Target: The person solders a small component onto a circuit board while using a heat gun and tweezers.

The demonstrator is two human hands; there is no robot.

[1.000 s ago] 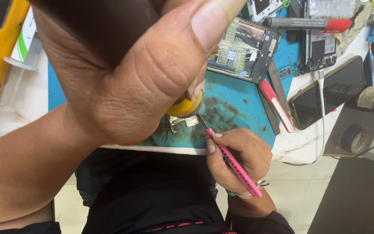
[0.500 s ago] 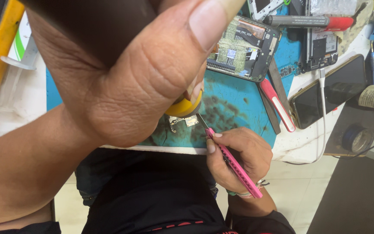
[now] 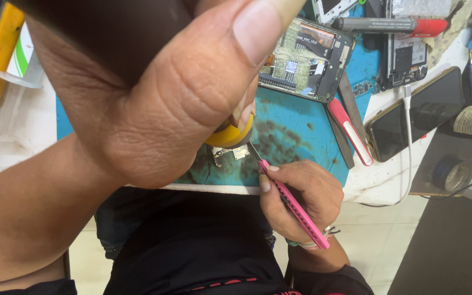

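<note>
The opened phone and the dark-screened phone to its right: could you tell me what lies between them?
In the head view, a red-handled tool and a grey metal strip lie there, on the blue mat.

The pink tweezers (image 3: pixel 295 210) are long and slim with a dark metal tip; they lie slantwise through the right hand (image 3: pixel 301 199), the tip up and left touching a small circuit board (image 3: pixel 230 154), the pink tail sticking out past the wrist at the lower right. That board is a little pale piece with metal-coloured patches, lying flat on the stained blue mat (image 3: pixel 296 131) near the front edge of the worktop. A yellow-collared tool (image 3: pixel 226 136), held in the left hand (image 3: pixel 154 104) very close to the camera, points down just above the board, its shaft mostly hidden by the thumb.
</note>
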